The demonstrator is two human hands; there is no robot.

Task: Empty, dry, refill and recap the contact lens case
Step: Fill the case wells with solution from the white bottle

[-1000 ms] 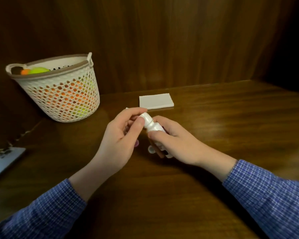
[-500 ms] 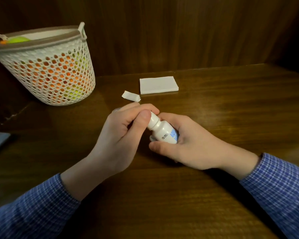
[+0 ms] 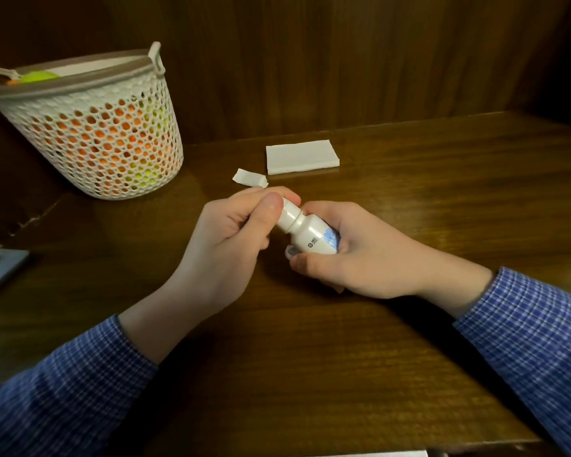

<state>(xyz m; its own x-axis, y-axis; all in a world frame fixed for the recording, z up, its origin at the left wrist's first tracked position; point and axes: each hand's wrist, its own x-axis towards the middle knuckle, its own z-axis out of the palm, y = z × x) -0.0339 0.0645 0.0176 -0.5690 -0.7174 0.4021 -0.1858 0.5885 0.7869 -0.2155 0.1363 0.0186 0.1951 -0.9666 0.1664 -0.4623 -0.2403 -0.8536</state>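
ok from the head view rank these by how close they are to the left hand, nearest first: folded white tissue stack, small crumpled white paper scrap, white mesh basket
1. Small crumpled white paper scrap: just beyond the left hand, nearly at its fingertips.
2. Folded white tissue stack: farther back, slightly right.
3. White mesh basket: far left, by the wooden wall.

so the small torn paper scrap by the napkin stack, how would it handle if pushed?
The paper scrap looks thin and curled, so probably floppy and very light. A push would likely slide or crumple it on the smooth table; it shouldn't roll.
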